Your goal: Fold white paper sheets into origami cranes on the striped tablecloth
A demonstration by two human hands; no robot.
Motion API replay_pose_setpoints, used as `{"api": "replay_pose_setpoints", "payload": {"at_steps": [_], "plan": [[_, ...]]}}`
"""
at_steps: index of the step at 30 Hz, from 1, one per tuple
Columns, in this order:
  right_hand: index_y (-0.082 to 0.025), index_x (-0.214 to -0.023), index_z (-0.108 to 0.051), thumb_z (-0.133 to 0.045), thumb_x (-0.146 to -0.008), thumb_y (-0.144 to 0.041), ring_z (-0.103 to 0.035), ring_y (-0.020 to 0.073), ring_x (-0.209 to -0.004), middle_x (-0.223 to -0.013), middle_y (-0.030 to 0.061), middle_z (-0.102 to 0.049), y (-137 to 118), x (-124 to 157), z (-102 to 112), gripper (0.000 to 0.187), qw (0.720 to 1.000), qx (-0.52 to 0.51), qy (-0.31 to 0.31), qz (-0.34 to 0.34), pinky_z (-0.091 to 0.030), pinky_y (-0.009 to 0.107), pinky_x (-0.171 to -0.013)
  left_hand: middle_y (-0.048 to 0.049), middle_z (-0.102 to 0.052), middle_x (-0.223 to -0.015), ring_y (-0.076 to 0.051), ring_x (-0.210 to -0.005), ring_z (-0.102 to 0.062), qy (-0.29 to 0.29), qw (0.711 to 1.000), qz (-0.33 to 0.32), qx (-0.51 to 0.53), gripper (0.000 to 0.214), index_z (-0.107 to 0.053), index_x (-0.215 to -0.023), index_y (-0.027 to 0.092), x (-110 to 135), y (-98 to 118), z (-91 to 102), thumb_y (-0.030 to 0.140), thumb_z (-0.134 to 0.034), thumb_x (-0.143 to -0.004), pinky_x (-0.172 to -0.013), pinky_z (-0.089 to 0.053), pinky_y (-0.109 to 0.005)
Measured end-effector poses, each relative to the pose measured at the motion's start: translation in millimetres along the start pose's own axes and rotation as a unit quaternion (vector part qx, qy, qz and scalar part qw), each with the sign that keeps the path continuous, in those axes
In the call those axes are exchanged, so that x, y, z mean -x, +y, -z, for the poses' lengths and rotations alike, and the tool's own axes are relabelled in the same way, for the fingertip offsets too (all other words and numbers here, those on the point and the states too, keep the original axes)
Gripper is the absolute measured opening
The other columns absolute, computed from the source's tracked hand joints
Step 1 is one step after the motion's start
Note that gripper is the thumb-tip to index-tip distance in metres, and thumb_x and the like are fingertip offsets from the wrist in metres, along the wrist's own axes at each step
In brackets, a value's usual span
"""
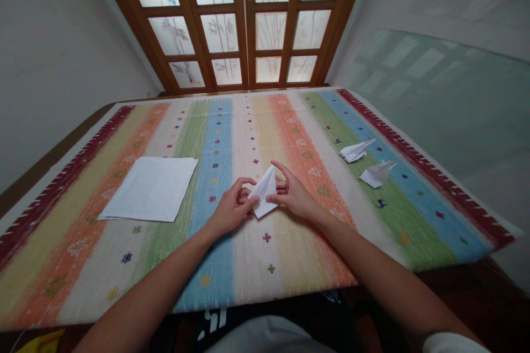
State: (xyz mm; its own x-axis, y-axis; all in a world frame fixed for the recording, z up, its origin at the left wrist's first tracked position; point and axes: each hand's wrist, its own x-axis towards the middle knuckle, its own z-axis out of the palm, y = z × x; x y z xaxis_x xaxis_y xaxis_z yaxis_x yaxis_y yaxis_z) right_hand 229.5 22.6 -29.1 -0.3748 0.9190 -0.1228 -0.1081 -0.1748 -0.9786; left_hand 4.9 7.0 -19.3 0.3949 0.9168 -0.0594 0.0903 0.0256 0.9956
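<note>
Folded paper first, says the recorder: where does it sit?

Observer: At the middle of the table, on the striped cloth, over the pale band between the blue stripe and the orange one. It is white, pointed at its top, and raised at an angle. Its lower corner is down near the cloth, but I cannot tell if it touches.

Recorder: Left hand?

Observer: Closed on the paper's left edge. The thumb and curled fingers pinch it, and the wrist is low over the blue stripe.

Recorder: Right hand?

Observer: Gripping the right edge. The thumb presses the sheet from the near side, and the forefinger stretches out along the upper fold. The other fingers are bent behind, and their contact is hidden.

Recorder: Other items on the cloth?

Observer: White sheets lie flat and squared to the left, well apart from the hands. I cannot tell how many there are. To the right, on the green and blue stripes, lie two finished pieces — a paper plane farther back and a second plane just nearer. They are close to each other but not touching.

Recorder: Background?

Observer: Glazed wooden doors with frosted, patterned panes stand behind the table's far edge.
</note>
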Motion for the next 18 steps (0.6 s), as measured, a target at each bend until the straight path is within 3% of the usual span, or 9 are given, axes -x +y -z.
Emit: {"api": "replay_pose_setpoints", "payload": {"at_steps": [3,6,10,12,14,16,18], "plan": [[-0.028,-0.168,-0.022,-0.087,-0.074,-0.020,-0.077,0.0215,-0.080,-0.093,0.0039,-0.080,1.0,-1.3,2.1,0.114,0.999,0.043,0.003,0.009,-0.062,0.033,-0.072,0.0026,-0.067,-0.078,-0.010,-0.054,-0.063,0.022,0.999,-0.006,-0.033,0.031,-0.054,-0.115,0.021,-0.8,-0.5,1.5,0.041,-0.067,-0.094,-0.053,-0.049,-0.021],[-0.028,-0.163,-0.035,-0.087,-0.074,-0.020,-0.074,0.0173,-0.075,-0.095,0.0023,-0.078,3.6,-3.6,5.5,0.104,0.995,0.087,0.034,0.044,-0.061,0.030,-0.069,0.0023,-0.070,-0.076,-0.013,-0.057,-0.066,0.040,0.998,0.002,-0.046,0.031,-0.053,-0.112,0.022,-0.9,-0.7,2.2,0.038,-0.069,-0.091,-0.054,-0.049,-0.021],[-0.026,-0.135,-0.065,-0.084,-0.079,-0.023,-0.074,0.0169,-0.084,-0.118,0.0082,-0.074,6.0,-7.2,11.3,0.059,0.978,0.168,0.064,0.104,-0.063,0.033,-0.077,0.0029,-0.071,-0.072,-0.014,-0.056,-0.066,0.065,0.986,0.007,-0.152,0.023,-0.056,-0.109,0.022,-0.3,1.5,4.2,0.034,-0.065,-0.091,-0.056,-0.045,-0.023],[-0.024,-0.121,-0.074,-0.083,-0.082,-0.021,-0.074,0.0213,-0.101,-0.125,0.0104,-0.071,5.5,-8.0,14.2,0.040,0.953,0.256,0.064,0.146,-0.062,0.039,-0.091,0.0027,-0.071,-0.071,-0.015,-0.059,-0.065,0.080,0.958,-0.003,-0.276,0.019,-0.062,-0.106,0.022,-0.5,3.3,6.1,0.032,-0.067,-0.091,-0.060,-0.043,-0.025],[-0.023,-0.113,-0.078,-0.086,-0.081,-0.018,-0.069,0.0257,-0.117,-0.129,0.0115,-0.069,4.9,-7.9,16.3,0.034,0.914,0.358,0.065,0.183,-0.056,0.046,-0.105,0.0019,-0.069,-0.070,-0.017,-0.063,-0.064,0.084,0.917,-0.002,-0.391,0.018,-0.068,-0.104,0.022,-1.2,4.5,8.1,0.034,-0.071,-0.090,-0.062,-0.039,-0.027],[-0.022,-0.110,-0.080,-0.089,-0.080,-0.017,-0.065,0.0281,-0.122,-0.127,0.0121,-0.069,5.4,-7.4,17.2,0.032,0.877,0.437,0.065,0.191,-0.051,0.049,-0.110,0.0009,-0.069,-0.070,-0.019,-0.066,-0.064,0.077,0.891,0.009,-0.448,0.021,-0.072,-0.104,0.021,-2.1,4.6,9.9,0.037,-0.072,-0.091,-0.063,-0.037,-0.029],[-0.022,-0.110,-0.081,-0.089,-0.081,-0.018,-0.065,0.0283,-0.118,-0.122,0.0122,-0.070,7.1,-6.9,17.3,0.030,0.858,0.476,0.066,0.182,-0.051,0.049,-0.108,0.0001,-0.070,-0.073,-0.020,-0.068,-0.064,0.070,0.887,0.017,-0.455,0.022,-0.074,-0.105,0.021,-3.0,3.9,11.4,0.039,-0.071,-0.092,-0.064,-0.037,-0.029]]}}
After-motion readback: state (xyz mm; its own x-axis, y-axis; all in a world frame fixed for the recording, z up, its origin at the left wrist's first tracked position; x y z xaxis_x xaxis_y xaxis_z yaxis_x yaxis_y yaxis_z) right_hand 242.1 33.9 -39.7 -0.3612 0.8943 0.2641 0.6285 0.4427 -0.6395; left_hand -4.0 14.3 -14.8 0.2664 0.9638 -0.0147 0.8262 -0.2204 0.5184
